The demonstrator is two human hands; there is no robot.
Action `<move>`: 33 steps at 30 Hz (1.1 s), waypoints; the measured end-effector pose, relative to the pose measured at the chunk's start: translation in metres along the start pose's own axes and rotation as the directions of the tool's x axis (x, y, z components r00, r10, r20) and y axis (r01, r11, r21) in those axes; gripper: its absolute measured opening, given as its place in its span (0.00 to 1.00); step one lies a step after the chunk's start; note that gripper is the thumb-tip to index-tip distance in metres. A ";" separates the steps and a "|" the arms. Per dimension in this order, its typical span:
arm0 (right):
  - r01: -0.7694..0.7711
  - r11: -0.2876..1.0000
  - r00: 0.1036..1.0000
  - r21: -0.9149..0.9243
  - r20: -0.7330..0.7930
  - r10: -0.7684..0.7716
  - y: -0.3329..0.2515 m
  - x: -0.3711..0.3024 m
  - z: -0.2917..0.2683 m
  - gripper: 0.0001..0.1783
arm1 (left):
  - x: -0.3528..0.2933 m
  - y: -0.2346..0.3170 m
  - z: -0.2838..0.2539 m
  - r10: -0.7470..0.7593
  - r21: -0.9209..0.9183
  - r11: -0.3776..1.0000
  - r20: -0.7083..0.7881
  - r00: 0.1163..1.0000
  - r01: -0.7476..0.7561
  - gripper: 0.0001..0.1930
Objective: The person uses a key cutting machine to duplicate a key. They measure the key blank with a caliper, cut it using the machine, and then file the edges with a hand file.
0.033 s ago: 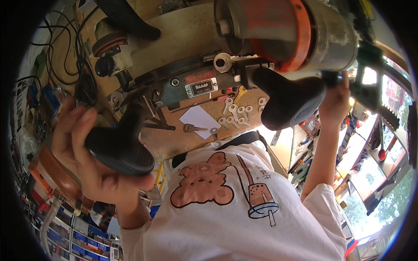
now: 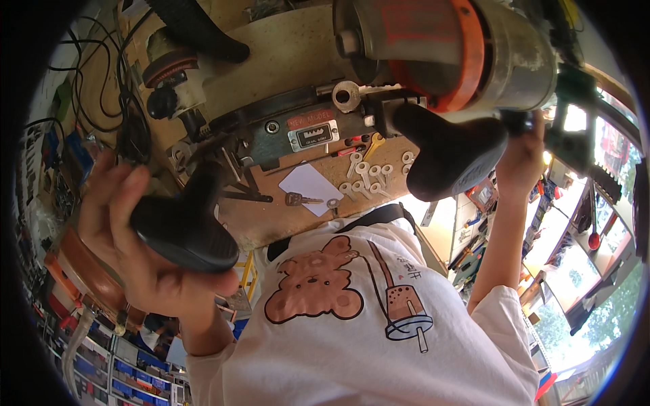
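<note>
My left hand [image 2: 145, 260] is closed around a black wing-shaped knob [image 2: 186, 227] at the left front of a key-cutting machine [image 2: 291, 128]. The knob sits between the fingers and the thumb. At the right, my right hand [image 2: 523, 155] grips a small black knob [image 2: 518, 123] below the machine's grey cylinder; part of its fingers is hidden. A second black wing-shaped knob [image 2: 450, 152] stands just left of that hand, apart from it. Between the two sides, a silver key [image 2: 346, 97] with a round head lies across the top of the machine.
Several loose keys [image 2: 364, 174] lie on the wooden bench [image 2: 247, 220] near a white card [image 2: 308, 181] and a dark-headed key [image 2: 295, 199]. A grey and orange cylinder [image 2: 467, 51] overhangs the right. Black cables [image 2: 112, 81] hang at the far left.
</note>
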State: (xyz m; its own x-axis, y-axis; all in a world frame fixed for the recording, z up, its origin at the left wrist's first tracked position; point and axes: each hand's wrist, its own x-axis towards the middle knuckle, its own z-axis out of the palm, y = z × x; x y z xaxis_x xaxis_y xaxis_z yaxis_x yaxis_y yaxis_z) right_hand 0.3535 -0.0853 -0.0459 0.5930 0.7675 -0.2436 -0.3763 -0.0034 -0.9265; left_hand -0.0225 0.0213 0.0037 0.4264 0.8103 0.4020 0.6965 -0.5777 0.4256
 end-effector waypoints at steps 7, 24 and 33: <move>0.044 0.999 0.996 -0.015 0.084 -0.042 0.004 0.006 -0.006 0.32 | 0.006 0.006 0.002 -0.040 0.037 0.999 0.013 0.999 0.039 0.48; -0.117 0.945 0.924 -0.306 0.315 0.216 -0.029 0.029 -0.035 0.42 | 0.004 0.006 -0.002 -0.151 0.025 0.988 0.030 0.988 0.150 0.53; -0.339 0.770 0.885 -0.540 0.095 0.456 -0.043 0.048 -0.051 0.30 | 0.004 -0.003 -0.010 -0.088 0.164 0.984 0.113 0.990 0.068 0.53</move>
State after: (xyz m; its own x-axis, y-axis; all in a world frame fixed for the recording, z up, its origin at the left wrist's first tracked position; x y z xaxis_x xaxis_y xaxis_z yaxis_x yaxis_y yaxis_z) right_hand 0.4343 -0.0809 -0.0324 0.2852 0.7384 -0.6111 -0.1069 -0.6091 -0.7858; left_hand -0.0285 0.0258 0.0121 0.4265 0.8637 0.2686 0.8091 -0.4970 0.3135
